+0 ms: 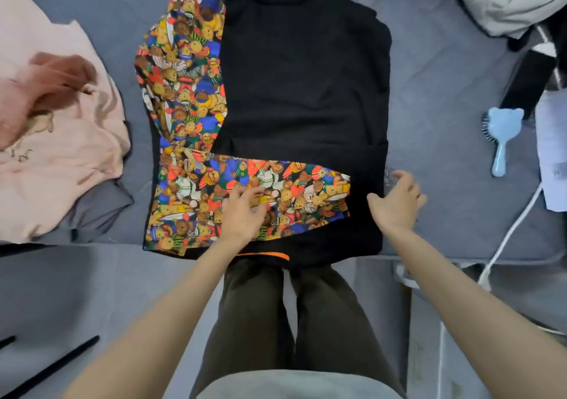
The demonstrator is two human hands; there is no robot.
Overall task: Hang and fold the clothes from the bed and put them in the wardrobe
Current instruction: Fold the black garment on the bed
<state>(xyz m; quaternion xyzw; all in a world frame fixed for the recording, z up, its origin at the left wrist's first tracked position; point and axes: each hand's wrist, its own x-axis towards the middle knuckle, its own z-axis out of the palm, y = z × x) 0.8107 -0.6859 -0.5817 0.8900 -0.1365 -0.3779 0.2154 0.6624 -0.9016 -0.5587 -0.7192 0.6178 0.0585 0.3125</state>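
Both hands sit at the near end of the black jacket (pixel 300 76), flat on the grey bed (pixel 445 107), lengthwise away from the person: left hand (pixel 244 214) open-fingered on its bear-print sleeve (pixel 306 183) folded rightward, right hand (pixel 395 202) loosely spread, touching its right edge.

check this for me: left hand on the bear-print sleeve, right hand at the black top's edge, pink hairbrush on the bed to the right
One thing is off: the hairbrush is light blue, not pink, as the head view shows. The rest stands: left hand on the bear-print sleeve, right hand at the black top's edge, hairbrush on the bed to the right.
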